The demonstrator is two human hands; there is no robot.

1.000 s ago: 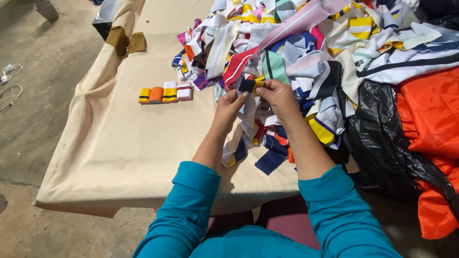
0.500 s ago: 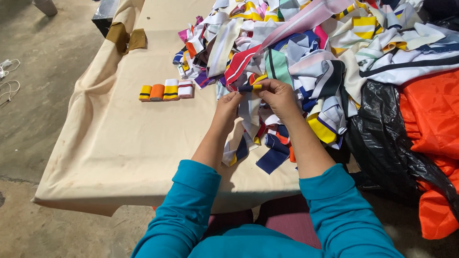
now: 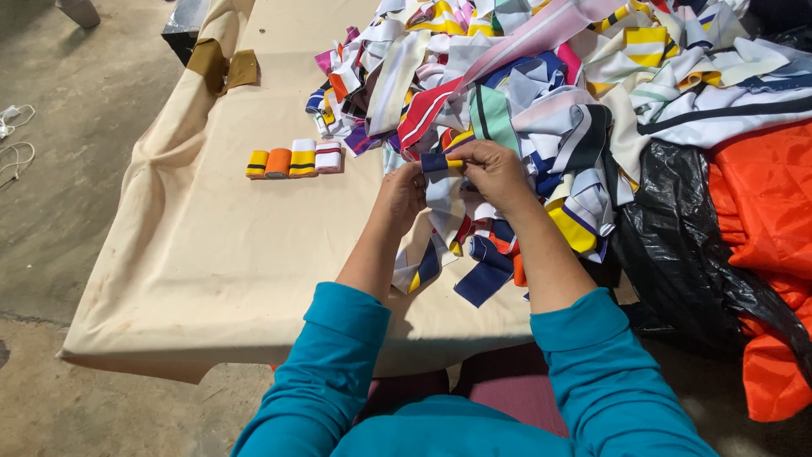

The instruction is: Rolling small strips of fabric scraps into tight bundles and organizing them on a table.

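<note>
My left hand (image 3: 401, 193) and my right hand (image 3: 492, 172) meet over the near edge of a big heap of coloured striped fabric strips (image 3: 541, 93). Together they pinch a small rolled strip (image 3: 440, 162), dark blue with a yellow stripe, held between the fingertips. A long loose tail of white and blue fabric (image 3: 442, 222) hangs down below the hands. To the left, a row of several finished rolls (image 3: 293, 160) lies on the cloth-covered table (image 3: 211, 254), in yellow, orange, white and pink.
Black plastic sheeting (image 3: 677, 254) and bright orange fabric (image 3: 761, 228) lie at the right. Brown scraps (image 3: 224, 68) hang over the table's far left edge. The concrete floor (image 3: 59, 211) is at left, with white cords (image 3: 15, 144) on it.
The hands have stayed at the same spot, working the small roll between the fingers. The view has shifted slightly.
</note>
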